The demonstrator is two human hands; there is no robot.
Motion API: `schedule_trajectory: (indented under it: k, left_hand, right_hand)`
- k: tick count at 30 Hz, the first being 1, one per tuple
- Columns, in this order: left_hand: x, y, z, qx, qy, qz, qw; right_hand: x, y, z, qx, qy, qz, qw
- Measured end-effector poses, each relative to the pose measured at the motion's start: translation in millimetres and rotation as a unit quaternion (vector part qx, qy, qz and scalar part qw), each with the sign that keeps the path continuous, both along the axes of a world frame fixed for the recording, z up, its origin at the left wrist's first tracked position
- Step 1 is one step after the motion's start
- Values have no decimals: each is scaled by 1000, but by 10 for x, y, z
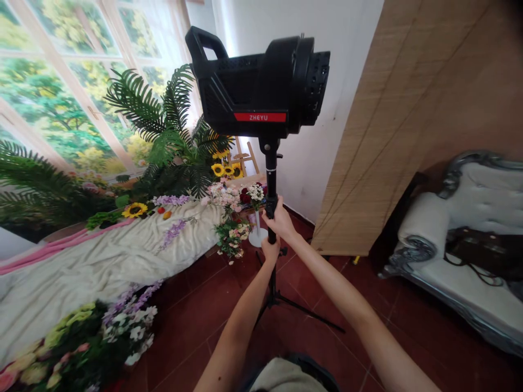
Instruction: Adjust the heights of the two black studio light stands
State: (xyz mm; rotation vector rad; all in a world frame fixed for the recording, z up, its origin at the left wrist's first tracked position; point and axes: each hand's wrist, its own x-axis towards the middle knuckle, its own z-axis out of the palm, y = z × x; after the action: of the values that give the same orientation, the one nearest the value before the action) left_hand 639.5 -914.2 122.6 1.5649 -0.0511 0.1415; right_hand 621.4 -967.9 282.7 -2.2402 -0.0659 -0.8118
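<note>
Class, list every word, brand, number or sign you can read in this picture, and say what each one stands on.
"ZHEYU": white capitals on the red strip along the side of the black studio light.
Faint marks higher on the same housing, near its top edge: too small and dark to read.
No other lettering can be made out.

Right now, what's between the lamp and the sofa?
In the head view, a strip of white wall and then the tan blind show between the lamp and the sofa.
</note>
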Motion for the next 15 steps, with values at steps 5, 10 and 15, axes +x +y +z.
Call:
schedule_trajectory:
  k: [5,10,15]
  left_hand:
    - [-88,116,-68,10,-58,-44,997]
    - [-106,214,-129,13,-49,-115,992]
    - [-121,235,-179,21,-21,-137,990]
  right_hand:
    - [-27,7,-158,7,24,9,1000]
    - [-14,13,-45,14,13,14,1000]
    - [63,-10,456,2,-20,-1,1000]
